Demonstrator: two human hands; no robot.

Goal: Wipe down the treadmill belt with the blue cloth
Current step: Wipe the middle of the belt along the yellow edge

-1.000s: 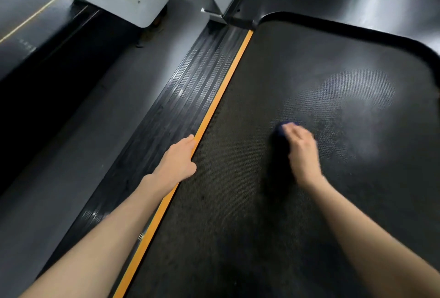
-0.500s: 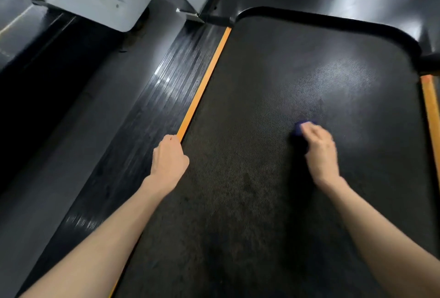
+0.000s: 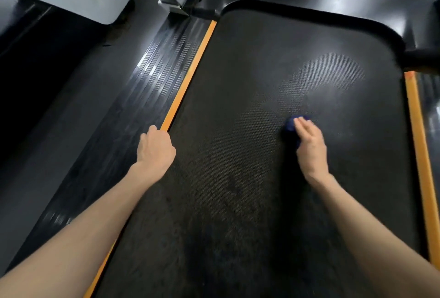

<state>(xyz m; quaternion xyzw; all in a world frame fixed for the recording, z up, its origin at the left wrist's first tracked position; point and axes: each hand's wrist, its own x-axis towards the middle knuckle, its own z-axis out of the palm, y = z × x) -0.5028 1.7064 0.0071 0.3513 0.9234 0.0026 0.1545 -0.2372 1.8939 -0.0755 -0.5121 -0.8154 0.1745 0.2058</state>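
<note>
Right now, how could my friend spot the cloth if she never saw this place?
Find the wide black treadmill belt between two orange strips. On its right half, the right hand presses down. The blue cloth peeks out under those fingers, the only blue thing on all that black.

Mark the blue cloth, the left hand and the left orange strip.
blue cloth (image 3: 290, 126): head view, its exposed left part.
left hand (image 3: 156, 149): head view, back of hand.
left orange strip (image 3: 190, 69): head view, bare middle stretch.
</note>
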